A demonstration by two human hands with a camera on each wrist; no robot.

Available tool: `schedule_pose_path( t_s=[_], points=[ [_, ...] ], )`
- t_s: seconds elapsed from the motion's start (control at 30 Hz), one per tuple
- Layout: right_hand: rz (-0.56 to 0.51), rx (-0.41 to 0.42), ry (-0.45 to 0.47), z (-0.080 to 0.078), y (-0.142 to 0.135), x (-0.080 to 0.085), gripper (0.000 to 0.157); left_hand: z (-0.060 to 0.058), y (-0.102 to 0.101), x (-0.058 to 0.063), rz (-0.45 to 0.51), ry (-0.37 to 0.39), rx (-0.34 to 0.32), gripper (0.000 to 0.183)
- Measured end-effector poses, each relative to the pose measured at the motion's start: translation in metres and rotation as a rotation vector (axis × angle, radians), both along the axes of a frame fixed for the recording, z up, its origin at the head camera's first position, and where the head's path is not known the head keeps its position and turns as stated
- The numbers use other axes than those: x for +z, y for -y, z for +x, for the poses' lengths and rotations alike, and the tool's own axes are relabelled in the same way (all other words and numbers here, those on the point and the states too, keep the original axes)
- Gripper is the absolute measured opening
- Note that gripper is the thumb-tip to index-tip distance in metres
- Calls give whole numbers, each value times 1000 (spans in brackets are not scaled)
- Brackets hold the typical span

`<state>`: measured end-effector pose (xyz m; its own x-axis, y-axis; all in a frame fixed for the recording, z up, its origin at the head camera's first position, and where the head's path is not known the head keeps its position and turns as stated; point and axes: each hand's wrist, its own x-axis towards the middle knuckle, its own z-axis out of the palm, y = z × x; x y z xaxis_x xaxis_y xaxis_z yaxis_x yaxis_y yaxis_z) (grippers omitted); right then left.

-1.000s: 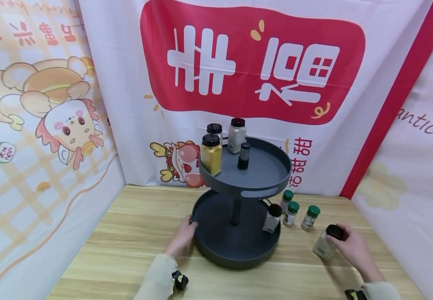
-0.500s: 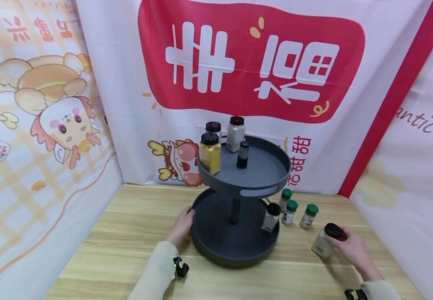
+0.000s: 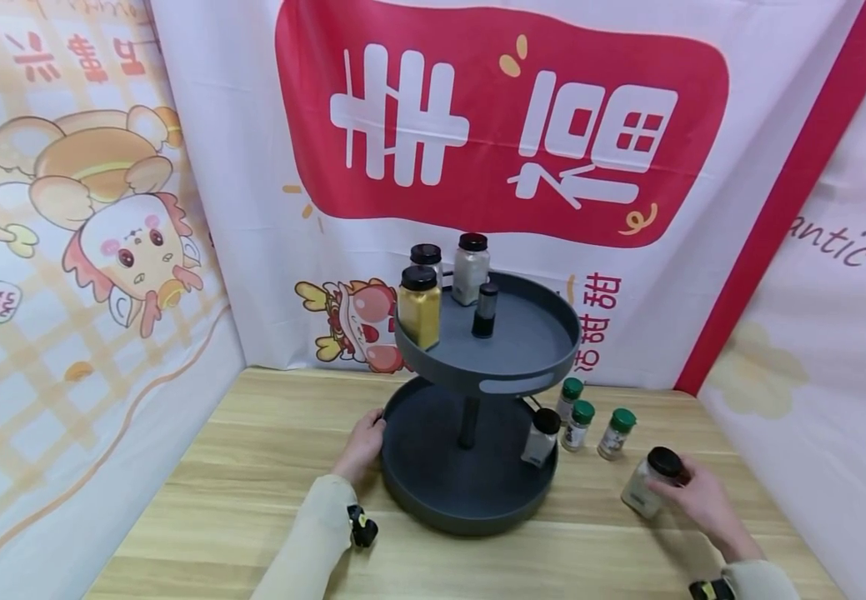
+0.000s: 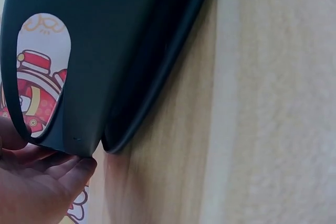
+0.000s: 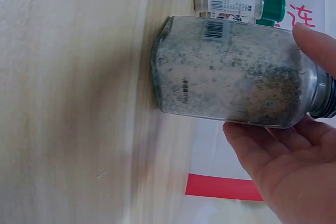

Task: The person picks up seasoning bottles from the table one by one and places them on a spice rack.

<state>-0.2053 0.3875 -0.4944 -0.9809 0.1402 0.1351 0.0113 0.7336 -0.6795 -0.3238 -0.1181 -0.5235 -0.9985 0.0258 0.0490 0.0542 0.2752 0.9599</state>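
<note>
A two-tier grey turntable stands on the table; its lower tray (image 3: 470, 523) is under the upper tray (image 3: 533, 329). My left hand (image 3: 363, 442) grips the lower tray's left edge. In the left wrist view the thumb is at the handle cutout, and the fingers (image 4: 73, 174) lie against the wall's edge. Between thumb and fingers, my right hand (image 3: 706, 504) holds a black-capped glass spice jar (image 5: 226, 72) of pale speckled seasoning by its upper part. That jar is at the right of the table; whether its base touches the wood I cannot tell.
Three green-capped shakers (image 3: 616, 435) stand right of the turntable. One black-capped jar (image 3: 542, 437) sits in the lower tray. Up top are a jar of yellow powder (image 3: 419, 315), two pale jars (image 3: 470, 273) and a small dark bottle (image 3: 485, 312). Printed cloths hang behind and beside.
The head view has shifted slightly. My right thumb sits a little lower on the jar, off its cap. The left hand keeps its hold on the tray.
</note>
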Motion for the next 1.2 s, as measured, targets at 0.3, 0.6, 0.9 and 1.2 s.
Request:
schedule_pose_path(
  t_s=[0.3, 0.6, 0.9, 1.2],
  points=[
    [13, -18, 16, -1, 0, -7, 60, 2, 0, -2, 50, 3, -20, 37],
    [26, -45, 22, -2, 0, -6, 61, 9, 3, -1, 72, 8, -59, 39],
    [36, -75, -10, -2, 2, -9, 63, 17, 5, -1, 67, 14, -90, 40],
    [73, -115, -9, -1, 0, -13, 67, 24, 3, -5, 11, -36, -90, 40]
  ],
)
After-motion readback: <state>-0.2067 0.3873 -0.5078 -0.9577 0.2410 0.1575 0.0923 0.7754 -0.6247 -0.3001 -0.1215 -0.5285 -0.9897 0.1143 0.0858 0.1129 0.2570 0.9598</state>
